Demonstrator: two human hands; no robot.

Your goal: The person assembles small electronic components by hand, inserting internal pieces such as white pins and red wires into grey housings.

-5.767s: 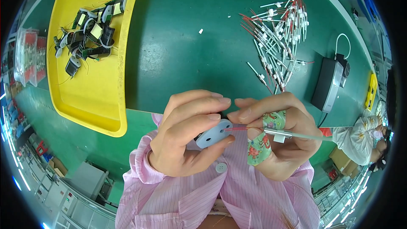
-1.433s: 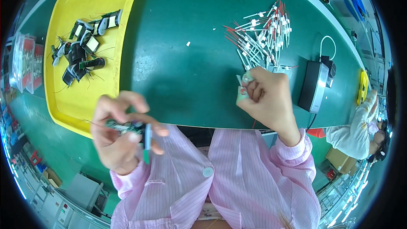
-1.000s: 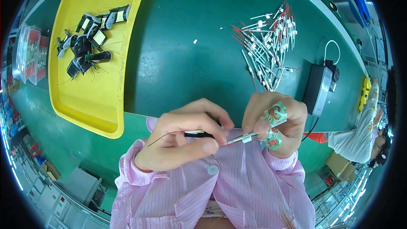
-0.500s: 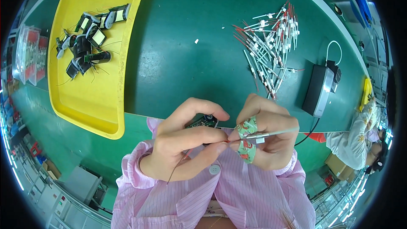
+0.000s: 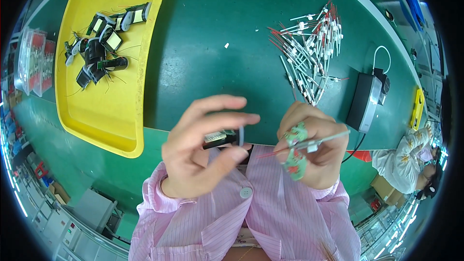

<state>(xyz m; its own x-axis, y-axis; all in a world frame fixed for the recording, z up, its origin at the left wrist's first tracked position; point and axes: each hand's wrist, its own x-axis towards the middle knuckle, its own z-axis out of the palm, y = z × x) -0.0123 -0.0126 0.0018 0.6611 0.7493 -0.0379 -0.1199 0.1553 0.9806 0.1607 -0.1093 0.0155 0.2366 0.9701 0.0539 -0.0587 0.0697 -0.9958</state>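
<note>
My left hand (image 5: 189, 152) is curled loosely round a small black electronic part (image 5: 221, 139) with a grey round end, its fingers spread above and the thumb below. Across a gap from it, my right hand (image 5: 323, 163) pinches a thin wire lead (image 5: 334, 137) between thumb and forefinger. This lead has a white connector, a pale grey length toward the right and red ends pointing at my left hand. Green patterned wraps (image 5: 296, 134) cover the thumb and forefinger of my right hand. Some blur softens the fingertips and red ends.
On the left, a yellow tray (image 5: 106, 123) holds several black parts (image 5: 94, 53) with thin wires. A pile of wire leads (image 5: 309, 50) lies at the back right, near a black and silver box (image 5: 365, 101) with cables. Clear plastic boxes (image 5: 36, 63) stand far left; a person's sleeve (image 5: 398, 166) shows far right.
My hands have moved apart; the fingertips met at the red wire before. My left fingers have spread and the black part has turned, showing its grey end. The right hand keeps the lead.
</note>
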